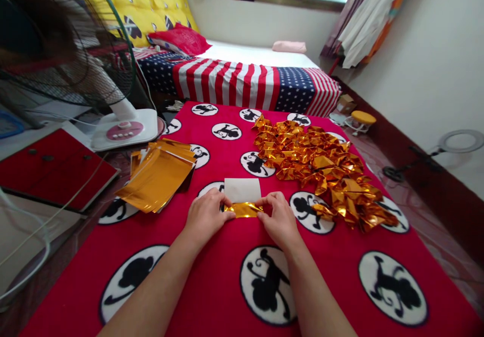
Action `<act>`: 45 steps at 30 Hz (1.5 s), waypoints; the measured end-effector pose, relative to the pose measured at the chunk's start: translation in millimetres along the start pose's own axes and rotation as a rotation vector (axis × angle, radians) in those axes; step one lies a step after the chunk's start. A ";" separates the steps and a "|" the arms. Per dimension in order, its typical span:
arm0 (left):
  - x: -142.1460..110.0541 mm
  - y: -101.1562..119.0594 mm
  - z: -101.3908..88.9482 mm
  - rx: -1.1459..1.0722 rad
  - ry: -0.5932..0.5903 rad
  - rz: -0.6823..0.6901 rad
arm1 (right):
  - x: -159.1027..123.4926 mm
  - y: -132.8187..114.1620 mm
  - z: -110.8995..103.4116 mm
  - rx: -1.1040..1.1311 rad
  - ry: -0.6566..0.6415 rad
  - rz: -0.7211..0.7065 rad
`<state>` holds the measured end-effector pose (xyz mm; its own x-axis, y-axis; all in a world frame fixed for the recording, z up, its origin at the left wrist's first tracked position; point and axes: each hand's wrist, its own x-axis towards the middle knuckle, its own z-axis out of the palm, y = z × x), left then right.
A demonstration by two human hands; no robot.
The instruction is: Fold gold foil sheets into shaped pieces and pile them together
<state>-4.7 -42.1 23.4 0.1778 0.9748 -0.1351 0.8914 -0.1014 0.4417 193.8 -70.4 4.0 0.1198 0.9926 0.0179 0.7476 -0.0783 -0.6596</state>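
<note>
A sheet of gold foil paper (244, 209) lies in front of me on the red cloth, its near part folded over with the gold side up and its white back showing at the far part. At its left end my left hand (207, 212) pinches the folded strip between thumb and fingers. My right hand (279, 217) pinches the opposite end the same way. To the left rests a stack of flat gold foil sheets (159, 176). Many folded gold foil pieces (317, 160) are heaped in rows on the right.
The red cloth (212, 286) with monkey prints covers the table. A fan (124, 120) stands at the left beside a dark red panel (56, 165). Beyond the table is a bed with a striped, starred cover (234, 82). A yellow stool (363, 117) sits on the floor at right.
</note>
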 end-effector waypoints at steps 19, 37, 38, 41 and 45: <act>-0.6 -1.5 -6.9 -0.041 -0.019 0.038 | -42.7 -75.5 51.0 0.407 -0.190 -0.446; 3.3 -9.9 1.0 -0.027 -0.014 0.092 | -43.1 -28.8 32.6 0.142 -0.208 -0.282; 3.2 -10.1 1.6 -0.031 -0.009 0.091 | -43.5 -23.9 30.1 0.120 -0.201 -0.281; 3.2 -10.5 2.2 -0.040 -0.008 0.088 | -44.5 -11.5 23.9 0.026 -0.166 -0.283; 1.8 -8.6 -2.6 -0.029 -0.010 0.087 | -47.0 -5.8 20.6 -0.185 -0.118 -0.298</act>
<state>-13.1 -39.0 21.6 0.2580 0.9606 -0.1037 0.8602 -0.1795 0.4773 170.4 -114.7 -8.5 -0.1892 0.9774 0.0945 0.8450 0.2111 -0.4913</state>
